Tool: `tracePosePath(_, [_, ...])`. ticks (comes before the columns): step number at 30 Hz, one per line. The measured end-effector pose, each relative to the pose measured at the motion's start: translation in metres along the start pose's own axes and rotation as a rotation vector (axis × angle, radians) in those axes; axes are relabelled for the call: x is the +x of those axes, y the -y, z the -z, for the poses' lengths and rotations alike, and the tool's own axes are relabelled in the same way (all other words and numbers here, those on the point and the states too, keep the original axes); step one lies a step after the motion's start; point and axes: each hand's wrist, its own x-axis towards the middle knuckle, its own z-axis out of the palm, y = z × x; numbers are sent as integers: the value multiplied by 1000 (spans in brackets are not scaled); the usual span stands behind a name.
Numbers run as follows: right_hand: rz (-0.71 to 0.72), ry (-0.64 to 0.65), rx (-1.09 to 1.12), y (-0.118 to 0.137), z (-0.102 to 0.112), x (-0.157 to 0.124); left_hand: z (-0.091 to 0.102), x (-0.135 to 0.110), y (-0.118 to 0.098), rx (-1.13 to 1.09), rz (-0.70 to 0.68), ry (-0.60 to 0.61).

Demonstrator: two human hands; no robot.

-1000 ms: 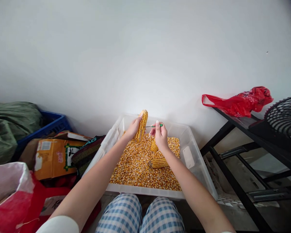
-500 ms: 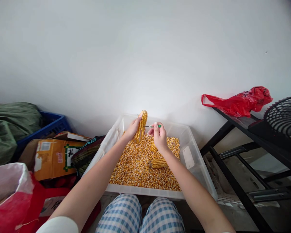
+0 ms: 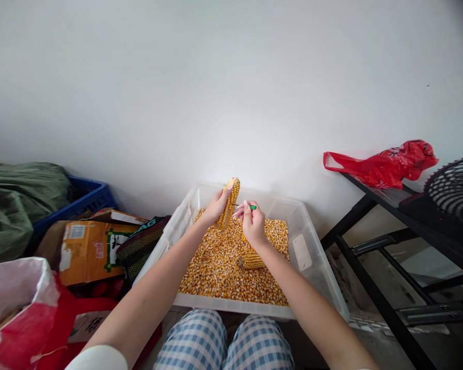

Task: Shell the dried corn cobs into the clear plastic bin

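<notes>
My left hand (image 3: 215, 206) is closed around an ear of corn (image 3: 231, 198), tilted with its tip up, above the far part of the plastic bin (image 3: 316, 272). A strip of kernels is gone along the ear's lower side. In my right hand (image 3: 253, 223) is a screwdriver with a green handle (image 3: 253, 207); its thin dark shaft points left and reaches the ear. Loose corn kernels (image 3: 219, 272) spread over the bin's floor. Another ear of corn (image 3: 252, 261) lies on them, partly behind my right wrist. A further bit of yellow cob is mostly hidden by that hand.
At left are a blue crate (image 3: 88, 198) with green cloth (image 3: 23, 205), an orange cardboard box (image 3: 87, 252), a black mesh bag (image 3: 142, 246) and a red and white bag (image 3: 19, 318). On the right, a black stand (image 3: 374, 246) bears a red plastic bag (image 3: 389, 164) and a fan (image 3: 457, 190).
The view has shifted slightly. Both hands stay at the ear, which leans a little more to the right; the screwdriver's shaft still meets its side.
</notes>
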Motion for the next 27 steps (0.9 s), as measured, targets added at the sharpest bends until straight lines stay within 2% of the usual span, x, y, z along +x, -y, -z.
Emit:
tracePosePath(9, [-103,-31,70,0,4,5,-1,0,4,-2,-24,59])
tracePosePath(12, [-178,-54,139,-3,8,11,-2,-3,0,34,-80,72])
tracePosePath(18, [-323,-48,210,-13,16,23,-6,-10,-6,119,-233,196])
tracePosePath(22, [-365,6,201,-15,15,22,-6,-6,-3,157,-230,104])
tracePosePath(27, [-345,108,204,-11,8,15,-1,-1,-2,62,-145,40])
